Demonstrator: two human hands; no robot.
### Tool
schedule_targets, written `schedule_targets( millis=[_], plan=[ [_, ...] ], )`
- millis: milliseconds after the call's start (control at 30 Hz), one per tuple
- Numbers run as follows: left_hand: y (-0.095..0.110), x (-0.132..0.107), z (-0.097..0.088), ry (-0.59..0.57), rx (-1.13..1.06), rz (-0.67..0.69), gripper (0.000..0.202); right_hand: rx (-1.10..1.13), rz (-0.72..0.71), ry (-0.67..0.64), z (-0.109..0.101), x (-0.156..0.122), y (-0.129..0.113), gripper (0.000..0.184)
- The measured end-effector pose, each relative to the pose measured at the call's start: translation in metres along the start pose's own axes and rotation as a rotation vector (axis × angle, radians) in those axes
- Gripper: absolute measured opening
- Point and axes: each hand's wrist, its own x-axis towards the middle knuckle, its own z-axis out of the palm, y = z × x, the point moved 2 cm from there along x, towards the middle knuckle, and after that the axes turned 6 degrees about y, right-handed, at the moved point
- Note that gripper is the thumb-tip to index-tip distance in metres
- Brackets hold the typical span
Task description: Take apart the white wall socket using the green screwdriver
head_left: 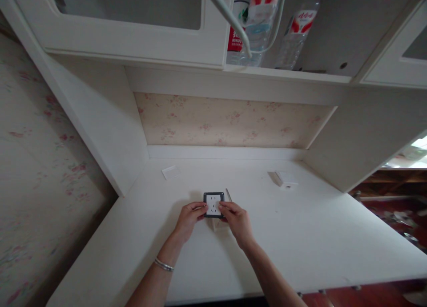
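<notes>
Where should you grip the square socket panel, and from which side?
Pinch the socket panel by its left and right frame edges, coming from the near side like the left hand and right hand; it looks thin, flat, face up.

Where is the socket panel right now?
Head view, centre of the white desk: the socket panel sits between left hand and right hand, held at both edges.

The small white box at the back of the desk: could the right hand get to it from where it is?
Probably yes. Only bare desk lies between the right hand and the white box, though that hand is gripping the socket panel.
</notes>
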Motion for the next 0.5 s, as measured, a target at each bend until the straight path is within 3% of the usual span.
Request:
schedule_targets(
  millis=[133, 233, 333, 500],
  plan=[
    [-0.0012, 0.0015, -0.0005, -0.003, -0.025, -0.022, 0.03, -0.045, -0.071, 0.008, 0.0005, 0.0012, 0.0006, 0.03],
    [0.0001, 0.0048, -0.0014, 0.051, 0.113, 0.156, 0.027, -0.15, -0.168, 0.051, 0.0004, 0.0025, 0.0014, 0.024],
    [0.0028, 0.0062, -0.002, 0.099, 0.206, 0.348, 0.022, -0.191, -0.179, 0.061, 0.0004, 0.0023, 0.0007, 0.022],
    [0.0055, 0.0028, -0.0007, 0.03, 0.232, 0.311, 0.022, -0.172, -0.198, 0.041, -0.0004, -0.0013, -0.0077, 0.02]
  ],
)
